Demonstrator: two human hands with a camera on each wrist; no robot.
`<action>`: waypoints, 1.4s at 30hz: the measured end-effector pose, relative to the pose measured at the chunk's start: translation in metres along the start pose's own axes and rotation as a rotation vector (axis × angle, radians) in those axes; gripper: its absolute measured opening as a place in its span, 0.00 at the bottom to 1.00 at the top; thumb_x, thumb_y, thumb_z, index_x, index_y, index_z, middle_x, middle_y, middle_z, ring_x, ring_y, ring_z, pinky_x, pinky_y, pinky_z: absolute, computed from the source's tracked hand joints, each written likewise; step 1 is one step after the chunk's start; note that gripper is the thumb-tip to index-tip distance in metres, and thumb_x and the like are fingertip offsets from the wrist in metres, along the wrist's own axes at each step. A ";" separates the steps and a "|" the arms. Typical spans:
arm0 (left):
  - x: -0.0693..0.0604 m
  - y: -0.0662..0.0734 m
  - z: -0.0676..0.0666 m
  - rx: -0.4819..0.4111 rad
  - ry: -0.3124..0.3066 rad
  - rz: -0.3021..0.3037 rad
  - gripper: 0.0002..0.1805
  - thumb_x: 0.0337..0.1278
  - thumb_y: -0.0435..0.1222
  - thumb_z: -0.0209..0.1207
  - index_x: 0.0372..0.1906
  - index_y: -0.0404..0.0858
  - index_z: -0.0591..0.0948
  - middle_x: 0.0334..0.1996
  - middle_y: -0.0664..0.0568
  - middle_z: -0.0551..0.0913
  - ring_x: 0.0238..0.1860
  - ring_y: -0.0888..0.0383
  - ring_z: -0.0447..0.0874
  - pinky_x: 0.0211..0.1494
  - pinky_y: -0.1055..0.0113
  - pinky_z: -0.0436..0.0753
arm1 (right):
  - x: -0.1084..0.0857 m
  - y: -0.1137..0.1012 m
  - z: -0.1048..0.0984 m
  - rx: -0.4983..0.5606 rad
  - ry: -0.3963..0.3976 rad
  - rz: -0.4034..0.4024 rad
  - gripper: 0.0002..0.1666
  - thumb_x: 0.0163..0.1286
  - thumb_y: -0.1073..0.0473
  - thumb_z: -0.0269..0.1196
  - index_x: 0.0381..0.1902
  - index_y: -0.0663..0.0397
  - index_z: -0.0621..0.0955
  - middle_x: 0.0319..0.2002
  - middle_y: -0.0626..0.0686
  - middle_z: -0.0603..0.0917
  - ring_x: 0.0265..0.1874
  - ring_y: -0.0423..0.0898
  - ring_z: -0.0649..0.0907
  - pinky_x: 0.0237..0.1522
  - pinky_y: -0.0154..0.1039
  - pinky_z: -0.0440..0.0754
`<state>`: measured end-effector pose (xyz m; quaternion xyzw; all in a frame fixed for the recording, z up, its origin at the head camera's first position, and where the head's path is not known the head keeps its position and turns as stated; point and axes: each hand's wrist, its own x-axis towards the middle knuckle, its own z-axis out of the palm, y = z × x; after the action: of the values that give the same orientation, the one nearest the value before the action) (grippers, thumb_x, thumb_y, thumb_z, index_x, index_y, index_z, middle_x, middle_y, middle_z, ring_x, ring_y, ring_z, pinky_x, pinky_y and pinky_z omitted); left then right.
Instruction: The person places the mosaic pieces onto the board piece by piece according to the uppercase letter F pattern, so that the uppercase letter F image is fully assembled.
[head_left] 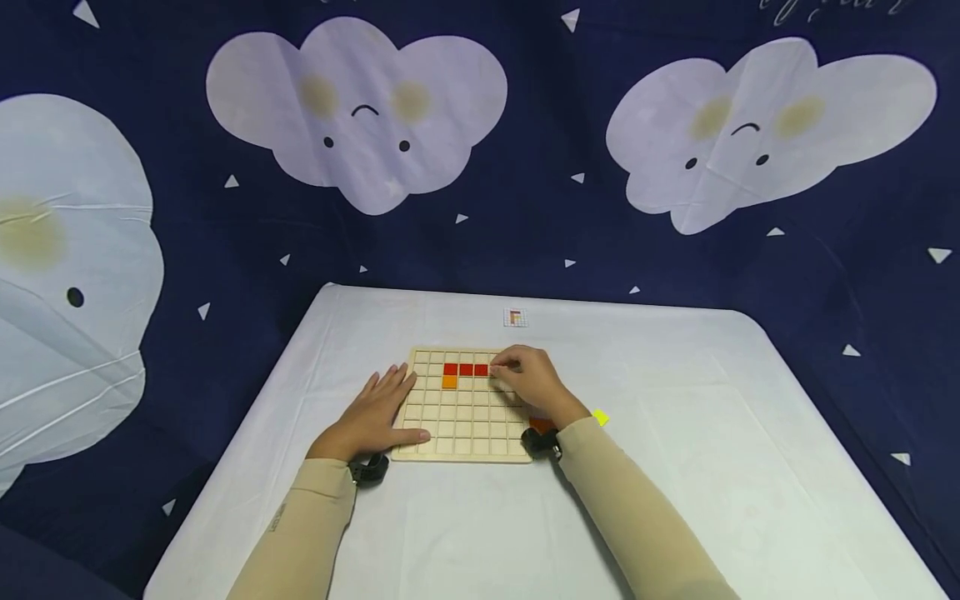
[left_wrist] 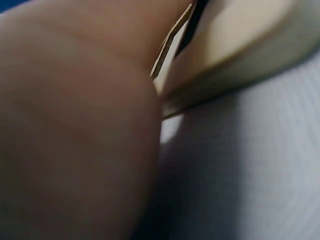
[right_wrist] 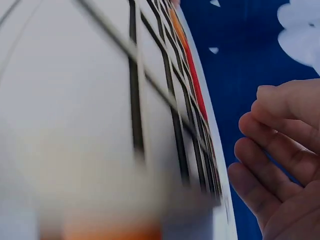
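Note:
A wooden grid board (head_left: 457,457) lies on the white table. Three red tiles (head_left: 466,370) form a row near its top, an orange tile (head_left: 449,382) directly below the leftmost. The left hand (head_left: 367,421) rests with spread fingers on the board's left edge, thumb over the lower-left cells; it is a blurred close-up (left_wrist: 75,125) in the left wrist view. The right hand (head_left: 534,379) is just right of the rightmost red tile, fingers bent. In the right wrist view this hand (right_wrist: 280,160) has loosely curved fingers, with no tile visible between them.
A small printed pattern card (head_left: 516,317) lies beyond the board. Right of the board, an orange-red piece (head_left: 540,425) shows partly beside the right wrist, and a yellow piece (head_left: 600,417) shows beyond the forearm. A dark blue cloth with clouds hangs behind the table.

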<state>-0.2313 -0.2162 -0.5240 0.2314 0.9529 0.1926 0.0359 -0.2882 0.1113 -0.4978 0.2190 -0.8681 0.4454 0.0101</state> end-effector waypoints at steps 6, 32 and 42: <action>-0.001 0.001 -0.001 -0.001 -0.001 0.005 0.66 0.52 0.72 0.65 0.83 0.31 0.58 0.83 0.37 0.50 0.83 0.42 0.42 0.82 0.45 0.40 | -0.018 0.018 -0.026 0.013 0.052 0.085 0.09 0.75 0.59 0.70 0.48 0.58 0.90 0.47 0.49 0.89 0.47 0.49 0.87 0.54 0.50 0.85; 0.002 -0.001 0.001 -0.002 0.006 -0.003 0.66 0.52 0.72 0.65 0.83 0.32 0.57 0.83 0.37 0.50 0.83 0.42 0.43 0.82 0.45 0.40 | -0.080 0.051 -0.075 -0.098 -0.087 0.005 0.15 0.61 0.70 0.77 0.44 0.51 0.90 0.48 0.47 0.88 0.52 0.50 0.85 0.61 0.54 0.81; 0.000 0.001 0.000 -0.007 0.003 -0.008 0.65 0.53 0.71 0.65 0.83 0.31 0.58 0.83 0.37 0.50 0.83 0.42 0.42 0.82 0.45 0.40 | -0.086 0.051 -0.067 -0.174 -0.084 -0.054 0.16 0.60 0.71 0.77 0.44 0.49 0.90 0.48 0.45 0.88 0.54 0.51 0.84 0.63 0.56 0.79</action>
<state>-0.2309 -0.2157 -0.5233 0.2273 0.9532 0.1963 0.0358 -0.2422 0.2217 -0.5152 0.2592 -0.8969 0.3584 0.0049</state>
